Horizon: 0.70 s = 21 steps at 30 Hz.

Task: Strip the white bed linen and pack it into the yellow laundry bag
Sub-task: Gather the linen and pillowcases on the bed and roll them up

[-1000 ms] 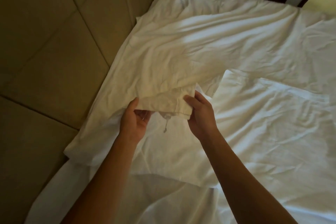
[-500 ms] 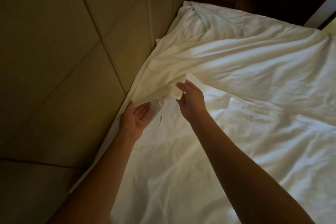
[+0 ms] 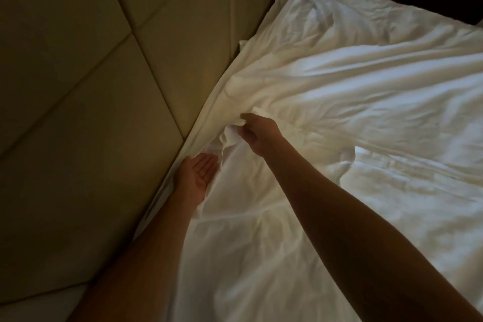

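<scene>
Linen (image 3: 339,102) edge in right hand (image 3: 257,133)

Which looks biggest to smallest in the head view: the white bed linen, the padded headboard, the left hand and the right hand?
1. White bed linen and padded headboard: both fill large, similar areas, so unranked.
2. Left hand and right hand: look alike in size; no clear order.

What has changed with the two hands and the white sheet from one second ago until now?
The left hand let go of the sheet edge and now lies open, palm up, beside the padded headboard. The right hand carried the edge away from the person, toward the headboard, and pinches it as before. The rest of the white linen lies on the bed as before.
</scene>
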Each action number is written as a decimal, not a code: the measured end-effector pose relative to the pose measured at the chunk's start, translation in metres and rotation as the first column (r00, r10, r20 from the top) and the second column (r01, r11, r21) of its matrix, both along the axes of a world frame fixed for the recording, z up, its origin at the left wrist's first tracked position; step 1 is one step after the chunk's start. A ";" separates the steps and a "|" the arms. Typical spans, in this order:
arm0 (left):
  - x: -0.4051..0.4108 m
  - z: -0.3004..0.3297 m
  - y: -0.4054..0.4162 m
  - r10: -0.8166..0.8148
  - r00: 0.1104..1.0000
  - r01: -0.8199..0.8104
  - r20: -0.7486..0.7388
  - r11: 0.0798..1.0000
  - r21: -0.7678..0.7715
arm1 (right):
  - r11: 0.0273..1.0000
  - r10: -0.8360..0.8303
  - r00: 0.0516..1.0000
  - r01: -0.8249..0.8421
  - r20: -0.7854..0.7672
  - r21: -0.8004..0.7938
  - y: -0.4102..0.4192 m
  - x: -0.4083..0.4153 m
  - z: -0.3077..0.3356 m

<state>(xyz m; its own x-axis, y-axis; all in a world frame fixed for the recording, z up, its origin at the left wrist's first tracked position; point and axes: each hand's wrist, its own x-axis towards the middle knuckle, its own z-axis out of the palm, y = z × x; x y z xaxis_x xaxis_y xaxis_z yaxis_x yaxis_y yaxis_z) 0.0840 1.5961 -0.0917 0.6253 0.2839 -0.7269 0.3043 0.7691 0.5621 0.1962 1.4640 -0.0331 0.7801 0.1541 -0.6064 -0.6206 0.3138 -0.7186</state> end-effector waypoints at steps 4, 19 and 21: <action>0.011 -0.019 0.003 0.032 0.999 -0.031 -0.041 0.999 0.024 | 0.992 0.121 0.987 -0.115 0.108 -0.055 0.026 0.023 -0.017; 0.022 -0.022 -0.010 -0.080 0.996 0.086 -0.038 0.795 0.601 | -0.054 0.717 0.697 0.018 -0.026 -0.998 -0.047 -0.006 -0.059; 0.022 -0.011 -0.022 -0.216 0.972 0.185 -0.095 0.450 0.873 | -0.061 0.764 0.645 0.065 -0.005 -0.996 -0.047 0.002 -0.052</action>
<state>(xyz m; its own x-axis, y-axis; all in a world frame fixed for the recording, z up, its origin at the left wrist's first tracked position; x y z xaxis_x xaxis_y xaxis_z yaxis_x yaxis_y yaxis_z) 0.1058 1.5740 -0.1026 0.7661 0.6228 -0.1586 0.3564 -0.2063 0.9113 0.1979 1.4169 -0.0850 0.9749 0.1970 -0.1033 0.1669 -0.9549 -0.2455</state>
